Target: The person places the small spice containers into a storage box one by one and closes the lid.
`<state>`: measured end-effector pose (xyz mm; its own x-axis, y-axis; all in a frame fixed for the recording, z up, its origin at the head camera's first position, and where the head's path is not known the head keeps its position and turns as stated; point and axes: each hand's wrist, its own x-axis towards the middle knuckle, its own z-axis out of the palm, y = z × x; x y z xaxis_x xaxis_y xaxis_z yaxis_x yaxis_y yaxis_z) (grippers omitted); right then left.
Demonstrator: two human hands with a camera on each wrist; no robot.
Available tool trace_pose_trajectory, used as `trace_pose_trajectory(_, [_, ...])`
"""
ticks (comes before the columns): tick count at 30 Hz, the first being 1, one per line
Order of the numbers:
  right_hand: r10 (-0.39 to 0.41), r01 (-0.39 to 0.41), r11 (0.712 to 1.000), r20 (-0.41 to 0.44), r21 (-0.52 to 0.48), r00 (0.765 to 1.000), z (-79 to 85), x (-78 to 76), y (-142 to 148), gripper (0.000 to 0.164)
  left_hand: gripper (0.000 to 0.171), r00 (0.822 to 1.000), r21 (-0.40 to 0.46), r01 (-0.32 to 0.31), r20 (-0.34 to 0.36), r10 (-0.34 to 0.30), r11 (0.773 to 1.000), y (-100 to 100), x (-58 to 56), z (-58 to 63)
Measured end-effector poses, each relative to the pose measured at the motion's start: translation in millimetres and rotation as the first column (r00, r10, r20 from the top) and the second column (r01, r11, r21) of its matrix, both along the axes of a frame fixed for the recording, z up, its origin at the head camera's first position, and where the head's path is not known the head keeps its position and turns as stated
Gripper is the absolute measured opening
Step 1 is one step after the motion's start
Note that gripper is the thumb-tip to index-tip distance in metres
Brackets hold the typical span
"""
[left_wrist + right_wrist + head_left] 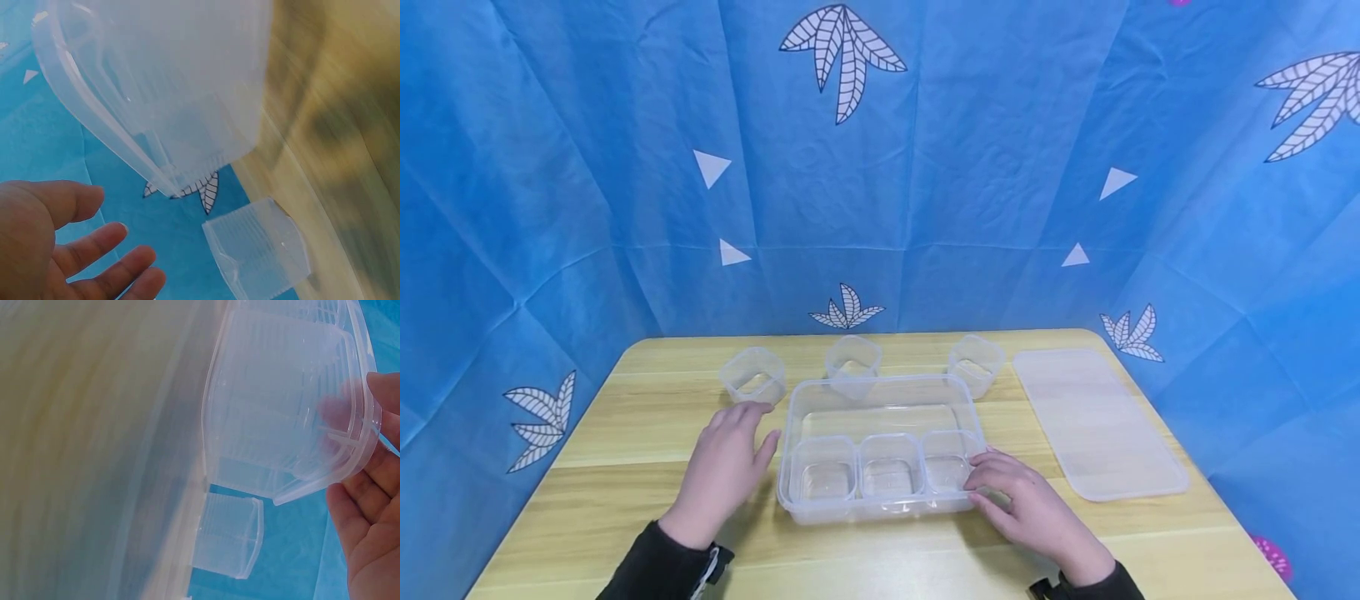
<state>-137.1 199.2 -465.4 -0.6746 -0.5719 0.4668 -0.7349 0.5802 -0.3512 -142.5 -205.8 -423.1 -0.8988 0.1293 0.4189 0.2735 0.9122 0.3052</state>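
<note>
A large clear plastic box (880, 507) stands on the table, with three small clear containers (891, 471) in a row along its near side. At its near right corner my right hand (1026, 504) holds the rim, thumb outside and a finger over the edge; in the right wrist view that finger shows blurred through the plastic of the box (269, 406). My left hand (730, 454) is beside the box's left wall, with nothing in it and its fingers loosely spread. Just beyond its fingertips sits a small clear container (754, 375), also in the left wrist view.
Behind the box stand two more small containers, one at the middle (853, 357) and one farther right (976, 364). A flat translucent lid (1101, 425) lies on the wooden table (647, 417) to the right. Blue patterned cloth (985, 167) hangs around the table's back and sides.
</note>
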Motion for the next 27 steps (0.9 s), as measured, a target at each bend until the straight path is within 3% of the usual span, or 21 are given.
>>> trace_pose_trajectory(13, [-0.010,0.010,1.000,0.025,0.007,1.000,-0.6,0.0,1,0.017,0.037,1.000,0.026,-0.007,-0.026,0.008,1.000,-14,-15.7,-5.2])
trace_pose_trajectory(27, [-0.006,0.006,1.000,0.012,0.005,1.000,-0.2,0.2,0,0.013,0.040,0.999,0.022,-0.033,0.007,0.033,0.999,-25,-35.2,-11.3])
